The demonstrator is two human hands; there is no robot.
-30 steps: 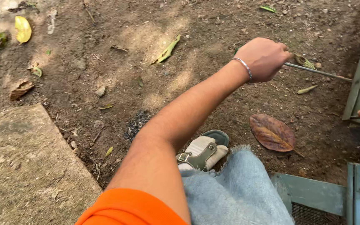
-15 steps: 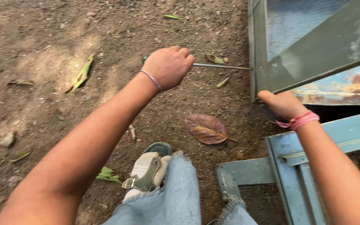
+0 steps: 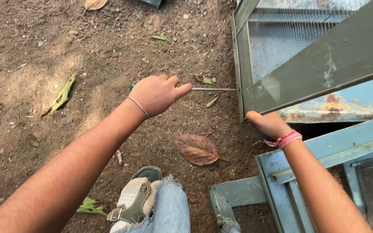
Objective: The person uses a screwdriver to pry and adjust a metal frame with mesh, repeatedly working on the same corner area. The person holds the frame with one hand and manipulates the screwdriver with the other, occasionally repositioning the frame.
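My left hand [image 3: 157, 92] is closed round a screwdriver [image 3: 212, 89] with a green handle end showing behind the fist; its thin metal shaft points right and its tip meets the edge of a grey-green metal frame [image 3: 241, 64] with wire mesh. My right hand [image 3: 269, 123], with a pink thread band at the wrist, grips the lower corner of that frame where a diagonal bar crosses it. A thin silver bracelet sits on my left wrist.
Bare dirt ground with scattered leaves, one large brown leaf [image 3: 197, 149] between my arms. A pale blue frame with mesh [image 3: 281, 172] lies at lower right. My sandalled foot [image 3: 137, 196] and frayed jeans leg are at the bottom centre.
The view has swung right and the mesh frame now fills the upper right. My left hand keeps the screwdriver, whose tip stays at the frame edge. My right hand stays on the frame's corner.
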